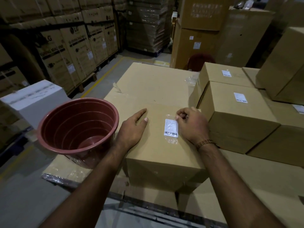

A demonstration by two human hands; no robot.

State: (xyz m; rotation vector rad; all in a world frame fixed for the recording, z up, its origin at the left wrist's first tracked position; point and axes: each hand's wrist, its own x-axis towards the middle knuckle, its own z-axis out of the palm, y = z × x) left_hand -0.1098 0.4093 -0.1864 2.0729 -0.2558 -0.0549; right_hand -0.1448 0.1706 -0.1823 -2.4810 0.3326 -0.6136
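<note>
Head view, nearest first: two bare forearms reach forward onto a small cardboard box (164,155) that sits on a much larger flat carton (156,83). The left hand (131,129) lies palm down on the left part of the box top, fingers straight and together, thumb spread to the side, holding nothing. The right hand (192,125), with a beaded bracelet (205,143) at the wrist, has its fingers curled, and the thumb and forefinger pinch the upper right corner of the label (171,128). This white slip with a barcode along its lower edge lies under clear film, flat on the middle of the box top, between the two hands. Just left of the left forearm stands a reddish-brown plastic pot (65,122), mouth open to the camera, with crumpled clear wrap at its base, resting on the near left corner of the large carton. To the right, touching the small box, are two more brown boxes (238,122), each with a white label on top. Farther left stands a white box (36,99). Beyond it, across a grey floor with a yellow line (105,73), tall printed cartons (65,51) are stacked on pallets. A red chair (200,60) shows behind the large carton, and film-wrapped stacks (148,27) stand at the back.
</note>
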